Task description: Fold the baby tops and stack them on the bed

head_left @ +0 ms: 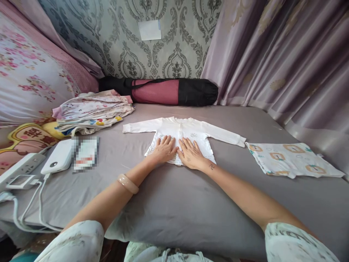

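A small white long-sleeved shirt (178, 127) lies spread on the grey sheet, collar away from me and both sleeves stretched out sideways. My left hand (165, 149) rests flat on the lower left of its front, fingers apart. Beside it, my right hand (191, 153) presses flat on the lower right, fingers also spread. The thumbs of the two hands nearly meet. Parts of the shirt's hem and a small print are hidden under the hands. Just past the right sleeve cuff lies a folded white cloth (289, 158) with orange animal prints.
Folded baby clothes (94, 111) are piled at the back left. Nearer me on the left are a white power bank (58, 156), a power strip (23, 169), cables and a blurred packet (85, 154). A black and pink rolled bag (155, 91) lies along the wall; curtains (261, 54) hang right.
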`<state>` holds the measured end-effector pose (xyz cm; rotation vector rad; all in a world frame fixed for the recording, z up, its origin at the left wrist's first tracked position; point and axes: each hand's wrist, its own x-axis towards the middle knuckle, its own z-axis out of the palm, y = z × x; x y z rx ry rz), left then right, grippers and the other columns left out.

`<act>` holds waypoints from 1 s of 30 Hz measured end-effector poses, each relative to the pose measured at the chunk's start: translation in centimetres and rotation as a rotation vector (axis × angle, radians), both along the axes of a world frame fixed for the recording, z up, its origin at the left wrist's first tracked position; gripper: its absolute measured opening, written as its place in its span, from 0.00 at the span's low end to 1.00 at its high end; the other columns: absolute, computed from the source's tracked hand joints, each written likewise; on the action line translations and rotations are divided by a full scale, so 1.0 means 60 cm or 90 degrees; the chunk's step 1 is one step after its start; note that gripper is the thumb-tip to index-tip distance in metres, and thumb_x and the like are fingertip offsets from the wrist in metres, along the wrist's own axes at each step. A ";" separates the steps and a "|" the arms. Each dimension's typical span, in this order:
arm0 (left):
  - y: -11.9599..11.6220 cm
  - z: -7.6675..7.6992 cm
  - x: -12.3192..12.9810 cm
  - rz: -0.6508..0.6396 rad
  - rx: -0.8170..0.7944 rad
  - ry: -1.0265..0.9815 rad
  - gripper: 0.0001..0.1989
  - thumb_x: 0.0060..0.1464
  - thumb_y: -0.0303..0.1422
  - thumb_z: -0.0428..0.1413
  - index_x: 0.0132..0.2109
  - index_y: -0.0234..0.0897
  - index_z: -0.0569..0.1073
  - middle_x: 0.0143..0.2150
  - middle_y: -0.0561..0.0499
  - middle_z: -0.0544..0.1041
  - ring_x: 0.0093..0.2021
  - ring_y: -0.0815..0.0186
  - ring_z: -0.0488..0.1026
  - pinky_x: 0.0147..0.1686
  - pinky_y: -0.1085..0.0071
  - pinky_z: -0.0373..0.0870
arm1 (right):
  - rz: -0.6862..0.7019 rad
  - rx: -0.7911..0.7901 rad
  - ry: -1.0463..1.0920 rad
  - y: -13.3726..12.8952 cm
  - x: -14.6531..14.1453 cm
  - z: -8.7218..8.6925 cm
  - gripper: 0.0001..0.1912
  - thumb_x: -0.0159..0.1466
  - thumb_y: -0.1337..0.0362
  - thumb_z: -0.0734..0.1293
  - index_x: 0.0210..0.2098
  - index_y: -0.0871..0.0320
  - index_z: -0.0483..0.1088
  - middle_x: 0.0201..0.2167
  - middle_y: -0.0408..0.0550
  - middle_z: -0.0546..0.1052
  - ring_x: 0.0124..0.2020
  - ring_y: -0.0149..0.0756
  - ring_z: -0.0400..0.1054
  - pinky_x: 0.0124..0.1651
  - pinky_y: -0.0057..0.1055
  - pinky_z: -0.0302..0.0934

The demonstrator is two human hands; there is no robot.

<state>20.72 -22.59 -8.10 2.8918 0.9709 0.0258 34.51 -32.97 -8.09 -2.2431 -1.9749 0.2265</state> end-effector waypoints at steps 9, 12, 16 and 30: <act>0.027 -0.014 -0.010 0.061 0.045 -0.021 0.36 0.64 0.52 0.36 0.68 0.31 0.55 0.71 0.33 0.52 0.71 0.46 0.46 0.66 0.48 0.43 | -0.094 -0.003 -0.029 0.013 0.052 -0.001 0.34 0.71 0.50 0.47 0.70 0.61 0.48 0.72 0.57 0.44 0.72 0.49 0.35 0.69 0.54 0.32; 0.028 -0.023 -0.009 0.065 0.048 -0.019 0.36 0.64 0.53 0.35 0.68 0.32 0.55 0.71 0.34 0.53 0.71 0.46 0.47 0.66 0.48 0.44 | -0.092 -0.001 -0.033 0.013 0.053 -0.012 0.34 0.71 0.49 0.46 0.70 0.59 0.49 0.72 0.56 0.45 0.72 0.48 0.35 0.69 0.53 0.32; 0.033 -0.010 -0.006 0.066 0.021 0.002 0.37 0.64 0.54 0.36 0.68 0.32 0.55 0.71 0.34 0.52 0.71 0.46 0.47 0.65 0.47 0.45 | -0.091 -0.006 -0.023 0.016 0.055 -0.009 0.34 0.71 0.48 0.46 0.70 0.59 0.49 0.72 0.56 0.44 0.72 0.48 0.35 0.69 0.54 0.31; 0.050 -0.017 -0.038 -0.007 0.045 0.024 0.33 0.66 0.49 0.34 0.70 0.35 0.52 0.72 0.39 0.52 0.72 0.54 0.45 0.67 0.52 0.43 | -0.089 -0.006 -0.042 -0.022 0.084 -0.013 0.34 0.71 0.50 0.46 0.70 0.64 0.49 0.72 0.59 0.45 0.72 0.47 0.36 0.70 0.50 0.30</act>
